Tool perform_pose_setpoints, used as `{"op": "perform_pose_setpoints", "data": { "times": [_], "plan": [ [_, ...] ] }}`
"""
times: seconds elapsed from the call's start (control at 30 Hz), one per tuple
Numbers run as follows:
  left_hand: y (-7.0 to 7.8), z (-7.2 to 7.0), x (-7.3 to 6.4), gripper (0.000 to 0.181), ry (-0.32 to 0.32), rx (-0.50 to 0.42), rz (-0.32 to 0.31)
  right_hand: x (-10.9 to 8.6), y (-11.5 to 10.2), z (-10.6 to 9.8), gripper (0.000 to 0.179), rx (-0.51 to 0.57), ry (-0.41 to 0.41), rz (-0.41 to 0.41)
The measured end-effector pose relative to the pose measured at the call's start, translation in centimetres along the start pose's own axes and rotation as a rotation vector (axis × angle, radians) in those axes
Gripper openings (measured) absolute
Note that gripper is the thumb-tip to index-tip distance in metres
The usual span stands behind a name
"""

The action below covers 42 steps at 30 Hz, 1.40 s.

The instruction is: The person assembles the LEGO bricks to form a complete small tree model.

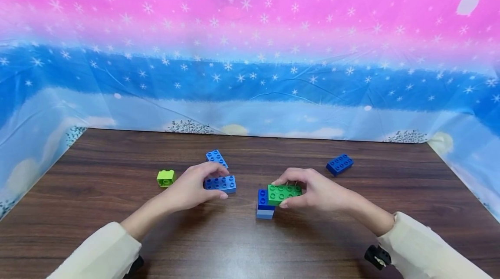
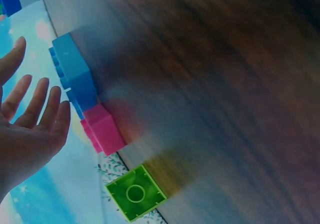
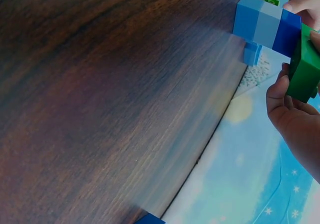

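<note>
My right hand (image 1: 318,190) pinches a green brick (image 1: 284,195) between thumb and fingers. That brick sits right at the top of a small stack, overlapping its dark blue top brick (image 1: 263,199). Below this are a pale blue brick (image 3: 268,25) and a medium blue one (image 3: 246,20). To the left, my left hand (image 1: 193,188) reaches around a blue brick (image 1: 221,184) lying on the table. In the left wrist view its fingers (image 2: 35,101) are extended and stand apart from that brick. A pink brick (image 2: 103,129) shows only in this view.
Behind the left hand lies another blue brick (image 1: 216,158). A lime green brick (image 1: 166,178) rests on its side at the left. Farther right is a dark blue brick (image 1: 340,165). A printed cloth (image 1: 250,83) hangs along the back and sides of the wooden table (image 1: 218,248).
</note>
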<state>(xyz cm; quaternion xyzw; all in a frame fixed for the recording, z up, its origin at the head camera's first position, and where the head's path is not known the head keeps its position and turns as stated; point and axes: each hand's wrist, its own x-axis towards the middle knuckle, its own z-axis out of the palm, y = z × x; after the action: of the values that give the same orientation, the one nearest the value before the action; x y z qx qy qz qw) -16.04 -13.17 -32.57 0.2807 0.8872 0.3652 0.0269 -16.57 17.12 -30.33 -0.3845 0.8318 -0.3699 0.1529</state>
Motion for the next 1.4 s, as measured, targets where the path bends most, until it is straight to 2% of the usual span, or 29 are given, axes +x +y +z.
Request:
{"op": "perform_pose_setpoints", "data": {
  "times": [0.4, 1.07, 1.4],
  "plan": [
    [-0.64, 0.27, 0.10, 0.035, 0.023, 0.004, -0.028, 0.02, 0.10, 0.01, 0.036, -0.005, 0.001, -0.027],
    [-0.76, 0.69, 0.33, 0.033, 0.005, 0.035, -0.048, -0.03, 0.17, 0.09, 0.036, -0.009, 0.006, -0.033],
    [-0.98, 0.86, 0.45, 0.030, 0.017, 0.055, -0.045, -0.01, 0.30, 0.13, 0.036, -0.012, 0.013, -0.047]
  ]
}}
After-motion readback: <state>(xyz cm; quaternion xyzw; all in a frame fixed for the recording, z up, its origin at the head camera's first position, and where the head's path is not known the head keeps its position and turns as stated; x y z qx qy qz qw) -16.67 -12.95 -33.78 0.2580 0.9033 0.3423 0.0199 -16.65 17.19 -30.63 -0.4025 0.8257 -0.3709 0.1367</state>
